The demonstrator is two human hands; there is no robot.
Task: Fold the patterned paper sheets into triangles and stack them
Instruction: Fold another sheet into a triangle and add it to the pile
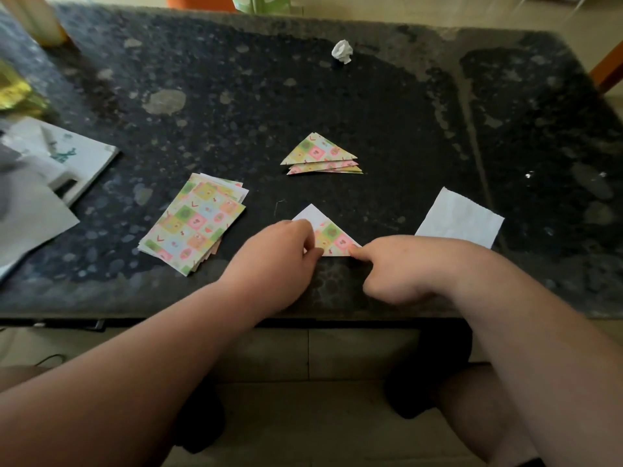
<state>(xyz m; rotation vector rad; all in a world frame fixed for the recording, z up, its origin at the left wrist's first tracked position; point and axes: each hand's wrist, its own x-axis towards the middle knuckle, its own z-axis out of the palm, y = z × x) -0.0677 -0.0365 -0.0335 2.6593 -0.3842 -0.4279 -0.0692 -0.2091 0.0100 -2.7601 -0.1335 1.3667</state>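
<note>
A patterned sheet being folded (328,232) lies near the table's front edge as a triangle, white on its upper left and patterned on its right flap. My left hand (286,251) pinches its left part between thumb and fingers. My right hand (394,264) presses its index fingertip on the triangle's right corner, the other fingers curled. A stack of folded patterned triangles (322,156) sits farther back at the centre. A pile of flat patterned sheets (194,227) lies to the left of my hands.
A white sheet (460,219) lies face down at the right. A crumpled white paper ball (342,51) sits at the back. White papers and a bag (43,170) crowd the left edge of the dark speckled table (404,129).
</note>
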